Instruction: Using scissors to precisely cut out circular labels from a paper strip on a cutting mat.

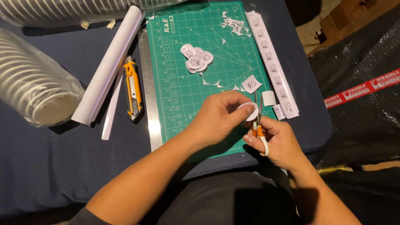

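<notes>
Left hand: fingers pinched on a small round paper cutout, held just above the near edge of the green cutting mat.
Right hand: fingers closed through the orange-handled scissors, blades at the cutout's edge.
Mat: pile of cut circles, paper scraps, printed strip along its right side.
Left of mat: steel ruler, orange knife, paper roll, bagged cups.

One pair of scissors, one utility knife, one steel ruler, one cutting mat.
</notes>
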